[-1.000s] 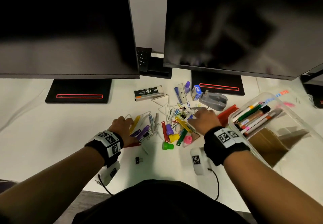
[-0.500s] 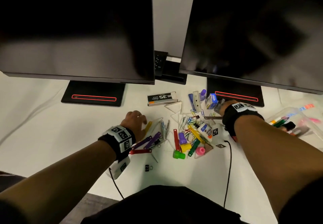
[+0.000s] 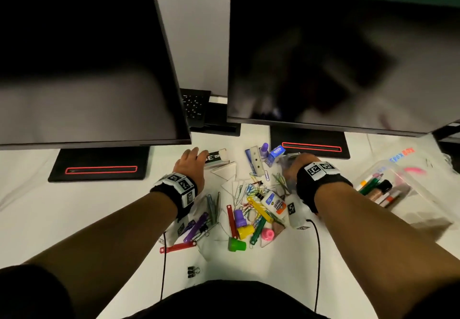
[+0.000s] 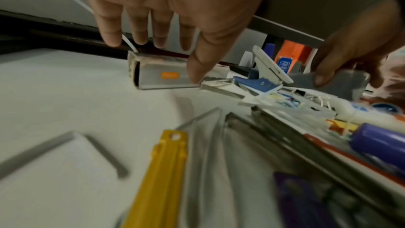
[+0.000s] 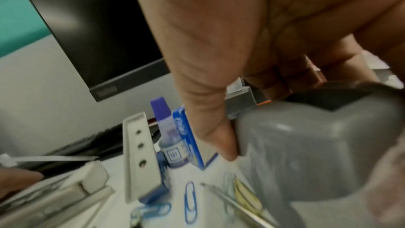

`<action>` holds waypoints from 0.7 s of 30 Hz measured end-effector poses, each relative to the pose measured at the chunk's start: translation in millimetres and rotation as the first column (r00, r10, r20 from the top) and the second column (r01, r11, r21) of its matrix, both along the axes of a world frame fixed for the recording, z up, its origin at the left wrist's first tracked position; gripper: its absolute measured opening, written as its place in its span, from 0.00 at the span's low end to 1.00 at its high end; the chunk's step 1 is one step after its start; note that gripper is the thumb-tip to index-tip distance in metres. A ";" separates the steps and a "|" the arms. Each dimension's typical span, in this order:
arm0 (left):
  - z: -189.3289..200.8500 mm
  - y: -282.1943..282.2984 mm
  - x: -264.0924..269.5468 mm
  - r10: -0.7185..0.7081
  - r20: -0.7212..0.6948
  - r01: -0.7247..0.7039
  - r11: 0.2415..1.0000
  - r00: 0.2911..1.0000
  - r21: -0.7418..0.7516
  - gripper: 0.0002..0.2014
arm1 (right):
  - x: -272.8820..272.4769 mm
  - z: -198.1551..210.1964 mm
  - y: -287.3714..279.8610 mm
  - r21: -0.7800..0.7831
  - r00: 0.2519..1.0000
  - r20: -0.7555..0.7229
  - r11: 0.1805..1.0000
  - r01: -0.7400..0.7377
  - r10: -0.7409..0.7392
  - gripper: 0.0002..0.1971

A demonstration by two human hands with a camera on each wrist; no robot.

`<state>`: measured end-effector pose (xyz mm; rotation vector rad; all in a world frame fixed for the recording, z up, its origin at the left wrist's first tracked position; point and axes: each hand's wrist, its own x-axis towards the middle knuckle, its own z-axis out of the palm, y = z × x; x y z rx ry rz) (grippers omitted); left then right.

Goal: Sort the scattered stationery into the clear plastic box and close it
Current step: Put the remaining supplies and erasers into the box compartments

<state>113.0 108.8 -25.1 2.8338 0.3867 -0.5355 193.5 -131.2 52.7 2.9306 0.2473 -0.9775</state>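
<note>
The right hand has its thumb and curled fingers wrapped round a grey plastic tape dispenser, gripping it at the far side of the pile, just in front of the right monitor's stand. The left hand reaches out with straight, spread fingers, and its thumb tip sits on the top of a long silver staple box with an orange label; the grip is not closed round it. Right beside that box lie folded white paper triangles, then a blue and white stapler standing open, a small bottle with a purple cap and a small blue carton. Nearer the body the white desk carries the scatter: coloured paper clips, a white glue bottle with a blue and orange label, a yellow plastic strip, a red plastic strip, purple clips, a green cap, a yellow cap and a black binder clip lying apart. The clear plastic box stands open at the right edge of the desk, well apart from the hands, with markers and pens already lying in it. Two dark monitors fill the back.
</note>
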 end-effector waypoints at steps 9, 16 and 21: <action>-7.1 -6.3 12.5 -0.022 -0.051 0.022 1.000 0.998 0.002 0.33 | 7.2 21.9 -9.6 0.186 0.964 -0.087 0.946 0.265 -0.253 0.13; -4.4 -1.9 -8.8 0.065 -0.054 -0.066 0.998 0.996 -0.014 0.28 | -11.7 30.9 -27.2 0.350 0.914 -0.063 0.849 0.396 -0.400 0.15; 0.3 -1.2 -25.3 0.101 -0.058 -0.101 0.995 0.993 -0.001 0.28 | -33.2 52.8 -60.6 0.408 0.892 -0.006 0.813 0.415 -0.453 0.17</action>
